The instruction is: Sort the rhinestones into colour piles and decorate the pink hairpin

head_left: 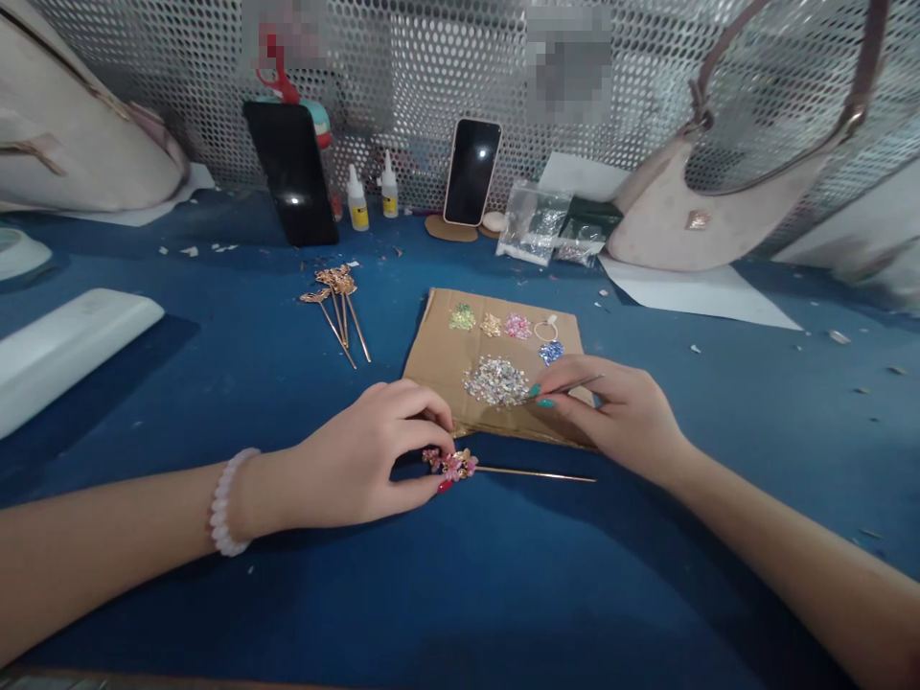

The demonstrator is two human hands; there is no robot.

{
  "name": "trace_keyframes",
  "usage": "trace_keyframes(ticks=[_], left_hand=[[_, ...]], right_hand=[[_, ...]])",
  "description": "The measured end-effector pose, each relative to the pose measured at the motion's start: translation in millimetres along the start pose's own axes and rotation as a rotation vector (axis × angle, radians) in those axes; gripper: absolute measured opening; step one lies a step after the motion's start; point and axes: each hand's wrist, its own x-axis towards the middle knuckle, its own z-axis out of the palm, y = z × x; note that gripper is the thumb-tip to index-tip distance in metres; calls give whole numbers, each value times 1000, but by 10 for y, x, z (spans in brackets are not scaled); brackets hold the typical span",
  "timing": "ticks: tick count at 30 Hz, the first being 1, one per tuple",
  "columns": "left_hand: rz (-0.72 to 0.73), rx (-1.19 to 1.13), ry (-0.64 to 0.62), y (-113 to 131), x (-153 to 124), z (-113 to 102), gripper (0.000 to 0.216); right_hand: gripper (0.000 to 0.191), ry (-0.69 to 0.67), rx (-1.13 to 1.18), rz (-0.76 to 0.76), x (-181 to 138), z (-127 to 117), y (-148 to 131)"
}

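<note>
My left hand (pixel 380 455) pinches the flowered head of a gold hairpin (pixel 536 472), whose long stem points right across the blue table. Pink and gold blossoms sit between thumb and fingers. Thin metal tweezers (pixel 582 382) are gripped in my right hand (pixel 622 407), their tip at the right edge of a pile of clear, silvery rhinestones (pixel 494 379). That pile lies on a cardboard sheet (pixel 436 364), along with small heaps of green stones (pixel 462 316), yellowish stones (pixel 491 325), pink stones (pixel 517 326) and blue stones (pixel 551 353).
Several gold hairpins (pixel 345 311) lie left of the cardboard. Behind stand two glue bottles (pixel 357 201), a dark tablet-like device (pixel 291 177) and a phone (pixel 472 174). Plastic bags (pixel 533 225) and a handbag (pixel 719 216) are at back right. A white case (pixel 79 345) lies left.
</note>
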Motion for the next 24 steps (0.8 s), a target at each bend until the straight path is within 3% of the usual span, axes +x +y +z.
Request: trace_keyframes(ticks=[24], left_hand=[[1,8,-8,3,-8,-12,12]], right_hand=[[11,36,-75,8,-19,11,27]])
